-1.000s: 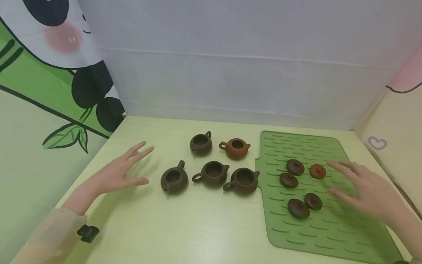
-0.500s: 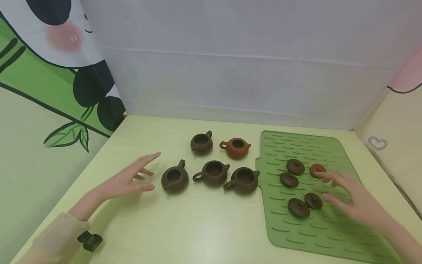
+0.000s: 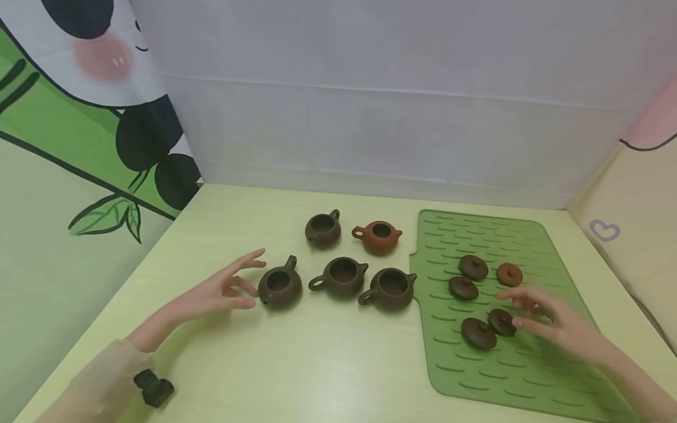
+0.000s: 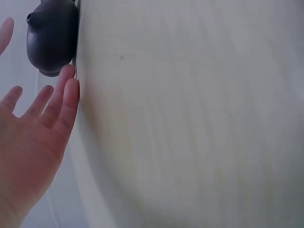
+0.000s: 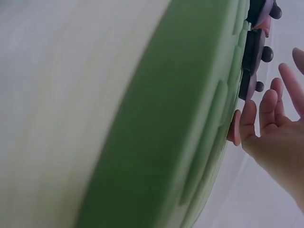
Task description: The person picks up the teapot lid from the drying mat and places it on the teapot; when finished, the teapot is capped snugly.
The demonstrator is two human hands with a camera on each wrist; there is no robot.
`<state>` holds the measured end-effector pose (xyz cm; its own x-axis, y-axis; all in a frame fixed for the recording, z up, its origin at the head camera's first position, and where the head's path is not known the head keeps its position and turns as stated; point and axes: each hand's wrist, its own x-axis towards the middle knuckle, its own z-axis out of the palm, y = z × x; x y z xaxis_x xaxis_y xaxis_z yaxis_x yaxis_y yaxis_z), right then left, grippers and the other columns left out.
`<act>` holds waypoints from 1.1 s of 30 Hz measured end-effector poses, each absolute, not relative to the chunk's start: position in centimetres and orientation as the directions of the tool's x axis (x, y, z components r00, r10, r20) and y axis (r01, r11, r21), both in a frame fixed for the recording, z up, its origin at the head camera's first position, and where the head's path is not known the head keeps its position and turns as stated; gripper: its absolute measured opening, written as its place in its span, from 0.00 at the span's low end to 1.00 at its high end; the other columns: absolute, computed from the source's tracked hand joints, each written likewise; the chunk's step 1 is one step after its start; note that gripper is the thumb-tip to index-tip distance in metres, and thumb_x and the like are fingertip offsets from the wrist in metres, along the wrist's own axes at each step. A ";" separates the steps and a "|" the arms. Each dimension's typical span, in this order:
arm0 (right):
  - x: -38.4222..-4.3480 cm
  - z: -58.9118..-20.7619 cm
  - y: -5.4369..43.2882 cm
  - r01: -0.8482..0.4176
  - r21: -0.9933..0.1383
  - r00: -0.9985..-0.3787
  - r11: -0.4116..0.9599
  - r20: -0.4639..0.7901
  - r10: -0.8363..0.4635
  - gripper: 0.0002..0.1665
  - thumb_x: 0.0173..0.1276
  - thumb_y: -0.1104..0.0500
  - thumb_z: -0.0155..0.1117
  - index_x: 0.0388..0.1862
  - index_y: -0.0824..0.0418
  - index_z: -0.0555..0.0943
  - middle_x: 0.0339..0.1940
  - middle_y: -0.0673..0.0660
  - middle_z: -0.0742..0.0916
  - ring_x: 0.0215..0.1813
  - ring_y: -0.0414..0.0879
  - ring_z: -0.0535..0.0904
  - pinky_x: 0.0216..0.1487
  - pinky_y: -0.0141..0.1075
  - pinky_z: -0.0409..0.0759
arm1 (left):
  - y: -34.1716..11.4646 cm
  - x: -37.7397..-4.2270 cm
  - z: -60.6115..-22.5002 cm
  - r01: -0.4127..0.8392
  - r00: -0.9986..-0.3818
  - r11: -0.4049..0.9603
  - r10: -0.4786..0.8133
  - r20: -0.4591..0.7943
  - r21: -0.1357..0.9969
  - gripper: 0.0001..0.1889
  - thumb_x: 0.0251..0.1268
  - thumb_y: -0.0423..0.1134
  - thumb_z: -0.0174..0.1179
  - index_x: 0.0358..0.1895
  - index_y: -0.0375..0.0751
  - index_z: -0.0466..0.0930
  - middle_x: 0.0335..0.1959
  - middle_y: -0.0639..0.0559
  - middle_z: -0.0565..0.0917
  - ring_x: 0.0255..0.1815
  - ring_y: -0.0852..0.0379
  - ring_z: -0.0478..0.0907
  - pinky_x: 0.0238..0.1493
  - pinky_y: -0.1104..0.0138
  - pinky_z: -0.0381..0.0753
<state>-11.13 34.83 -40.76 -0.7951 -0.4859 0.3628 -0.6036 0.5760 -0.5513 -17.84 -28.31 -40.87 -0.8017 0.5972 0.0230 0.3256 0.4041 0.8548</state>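
My left hand (image 3: 219, 292) is beside a dark brown lidless teapot (image 3: 281, 289), fingers loosely spread. In the left wrist view its fingertips lie close to that teapot (image 4: 51, 40); contact is unclear. Over the mat, my right hand (image 3: 560, 323) hovers with relaxed fingers at a small dark lid (image 3: 499, 321), the thumb tip overlapping its right edge. A larger dark lid (image 3: 478, 333) sits left of it. Farther back lie two more dark lids, one upper (image 3: 473, 267) and one lower (image 3: 463, 288), and a reddish lid (image 3: 510, 274). Neither hand holds anything.
Other open teapots stand mid-table: two dark ones in front, one middle (image 3: 342, 282) and one right (image 3: 392, 294), a dark one behind (image 3: 324, 234) and a reddish one (image 3: 378, 241). A green ridged mat (image 3: 455, 376) covers the table's right side.
My left hand has moved right, up to the leftmost teapot. The right hand has moved left and nearer, from beside the reddish lid to the small dark lid. Teapots and lids stay put.
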 end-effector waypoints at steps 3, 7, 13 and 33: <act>-11.3 -41.0 35.1 -0.589 -0.586 -0.798 0.557 0.314 -0.514 0.28 0.56 0.75 0.67 0.57 0.61 0.78 0.47 0.45 0.83 0.42 0.34 0.76 0.43 0.24 0.76 | -28.1 -18.0 -41.1 0.322 -0.790 0.384 0.613 0.022 0.866 0.47 0.64 0.32 0.64 0.81 0.47 0.43 0.74 0.30 0.59 0.47 0.58 0.84 0.46 0.66 0.85; -11.5 -41.2 35.4 -0.573 -0.627 -0.796 0.528 0.274 -0.539 0.25 0.58 0.75 0.67 0.54 0.60 0.78 0.48 0.45 0.83 0.38 0.36 0.76 0.41 0.27 0.76 | -27.9 -18.2 -41.4 0.317 -0.779 0.367 0.626 0.019 0.875 0.46 0.64 0.31 0.64 0.80 0.47 0.45 0.73 0.32 0.61 0.45 0.57 0.83 0.43 0.66 0.84; -11.9 -41.2 35.5 -0.574 -0.676 -0.772 0.463 0.258 -0.581 0.22 0.58 0.77 0.66 0.49 0.59 0.78 0.45 0.47 0.82 0.35 0.38 0.76 0.37 0.29 0.75 | -27.7 -18.4 -41.8 0.282 -0.787 0.395 0.616 -0.025 0.874 0.46 0.62 0.33 0.67 0.80 0.45 0.48 0.72 0.32 0.62 0.44 0.60 0.81 0.36 0.68 0.81; -13.2 -40.8 35.9 -0.549 -0.719 -0.731 0.426 0.166 -0.662 0.19 0.60 0.74 0.66 0.47 0.57 0.76 0.37 0.47 0.81 0.33 0.38 0.75 0.32 0.30 0.75 | -27.9 -18.7 -42.0 0.199 -0.787 0.397 0.609 -0.095 0.896 0.39 0.66 0.34 0.63 0.77 0.46 0.54 0.71 0.30 0.64 0.45 0.59 0.83 0.46 0.70 0.80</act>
<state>-13.20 35.91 -40.81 -0.7308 -0.6623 0.1655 -0.5490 0.4261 -0.7190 -18.72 -27.92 -41.97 -0.7872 0.6093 -0.0951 0.1989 0.3969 0.8961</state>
